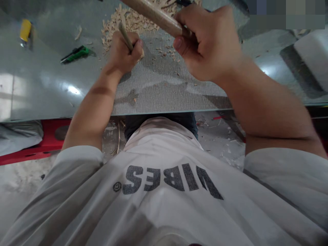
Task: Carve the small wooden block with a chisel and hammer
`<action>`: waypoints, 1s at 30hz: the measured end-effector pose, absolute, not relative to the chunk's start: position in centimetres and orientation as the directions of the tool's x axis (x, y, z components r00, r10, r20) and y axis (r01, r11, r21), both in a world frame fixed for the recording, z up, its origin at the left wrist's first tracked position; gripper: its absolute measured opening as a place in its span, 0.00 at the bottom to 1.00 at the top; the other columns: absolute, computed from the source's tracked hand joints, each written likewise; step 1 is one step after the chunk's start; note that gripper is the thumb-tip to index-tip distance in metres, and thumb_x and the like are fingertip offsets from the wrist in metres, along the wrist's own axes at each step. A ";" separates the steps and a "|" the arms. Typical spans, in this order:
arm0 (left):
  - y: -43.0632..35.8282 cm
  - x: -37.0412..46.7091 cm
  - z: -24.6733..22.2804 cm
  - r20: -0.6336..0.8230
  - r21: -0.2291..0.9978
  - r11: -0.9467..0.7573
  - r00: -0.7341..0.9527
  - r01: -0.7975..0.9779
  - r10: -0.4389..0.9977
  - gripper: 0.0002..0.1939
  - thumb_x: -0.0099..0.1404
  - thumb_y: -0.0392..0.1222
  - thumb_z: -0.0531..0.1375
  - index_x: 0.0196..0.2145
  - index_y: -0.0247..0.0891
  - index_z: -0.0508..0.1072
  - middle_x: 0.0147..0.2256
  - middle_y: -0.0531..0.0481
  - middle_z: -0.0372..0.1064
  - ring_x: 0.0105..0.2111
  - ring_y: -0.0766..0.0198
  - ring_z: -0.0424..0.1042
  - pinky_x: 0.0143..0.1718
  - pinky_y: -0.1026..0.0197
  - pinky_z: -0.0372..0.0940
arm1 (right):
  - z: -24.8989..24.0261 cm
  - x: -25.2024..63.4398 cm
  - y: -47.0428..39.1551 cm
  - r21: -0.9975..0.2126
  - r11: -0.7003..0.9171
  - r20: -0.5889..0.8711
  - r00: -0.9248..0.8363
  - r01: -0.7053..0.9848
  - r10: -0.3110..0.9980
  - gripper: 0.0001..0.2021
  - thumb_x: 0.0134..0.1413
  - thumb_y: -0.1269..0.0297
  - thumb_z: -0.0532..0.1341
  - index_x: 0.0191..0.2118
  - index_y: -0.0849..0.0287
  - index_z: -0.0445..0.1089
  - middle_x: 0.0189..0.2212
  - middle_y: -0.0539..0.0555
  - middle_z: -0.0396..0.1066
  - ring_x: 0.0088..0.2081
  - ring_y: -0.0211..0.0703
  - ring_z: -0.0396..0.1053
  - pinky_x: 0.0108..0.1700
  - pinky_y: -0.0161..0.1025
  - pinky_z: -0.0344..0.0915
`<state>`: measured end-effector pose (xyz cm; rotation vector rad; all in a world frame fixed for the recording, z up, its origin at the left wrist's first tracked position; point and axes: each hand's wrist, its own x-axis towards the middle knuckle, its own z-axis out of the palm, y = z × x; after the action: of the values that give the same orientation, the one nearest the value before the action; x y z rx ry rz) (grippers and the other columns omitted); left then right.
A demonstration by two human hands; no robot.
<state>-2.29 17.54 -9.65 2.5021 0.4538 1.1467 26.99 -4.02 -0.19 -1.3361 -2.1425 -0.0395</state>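
My left hand (126,51) is closed round a thin tool handle (125,37) whose top end sticks up from the fist, low over the mat. What the tool's lower end touches is hidden under the hand. My right hand (208,42) grips a thick wooden handle (160,17), raised higher and to the right; the handle slants up and left out of the top of the view, so its far end is not seen. Pale wood shavings (133,18) are heaped just beyond my left hand, with small chips scattered on the grey mat (159,92).
On the glass-topped table (48,75) at the left lie a green cutter (77,54) and a yellow tool (25,31). A whitish block (314,56) rests at the far right. Dark objects show at the top edge. The table's front edge runs close to my body.
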 end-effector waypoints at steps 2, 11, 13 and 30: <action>17.7 -2.4 -9.7 0.687 0.423 -0.889 0.578 0.176 0.441 0.35 0.81 0.76 0.60 0.23 0.56 0.57 0.20 0.53 0.51 0.23 0.55 0.46 0.29 0.43 0.52 | -0.2 27.0 -4.0 -0.259 0.488 0.499 -0.318 0.833 0.806 0.26 0.72 0.50 0.53 0.61 0.60 0.77 0.38 0.56 0.73 0.41 0.52 0.79 0.48 0.44 0.69; 19.9 -4.1 -9.4 0.637 0.358 -0.914 0.665 0.193 0.390 0.38 0.86 0.74 0.58 0.25 0.53 0.52 0.21 0.55 0.44 0.27 0.56 0.41 0.32 0.42 0.44 | 0.0 27.0 -4.0 -0.341 0.509 0.513 -0.297 0.790 0.805 0.21 0.75 0.52 0.53 0.59 0.58 0.75 0.42 0.55 0.76 0.46 0.49 0.80 0.51 0.42 0.69; 20.4 -4.3 -9.6 0.649 0.356 -0.916 0.656 0.184 0.384 0.38 0.86 0.74 0.58 0.25 0.52 0.52 0.20 0.55 0.43 0.29 0.56 0.39 0.34 0.42 0.43 | -0.1 26.8 -3.9 -0.361 0.450 0.447 -0.272 0.816 0.852 0.17 0.71 0.56 0.57 0.54 0.58 0.76 0.42 0.57 0.77 0.45 0.51 0.79 0.47 0.42 0.65; 18.1 -3.9 -8.1 0.609 0.376 -0.902 0.676 0.214 0.415 0.37 0.87 0.72 0.58 0.24 0.55 0.53 0.22 0.56 0.42 0.26 0.57 0.42 0.33 0.44 0.41 | -0.5 26.1 -4.3 -0.446 0.454 0.490 -0.214 0.771 0.845 0.20 0.80 0.55 0.50 0.58 0.60 0.74 0.40 0.56 0.72 0.37 0.44 0.66 0.46 0.40 0.60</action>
<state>-3.89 18.13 -8.11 2.6178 0.5026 1.0492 26.14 -4.27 -0.52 -1.3461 -2.0136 0.1370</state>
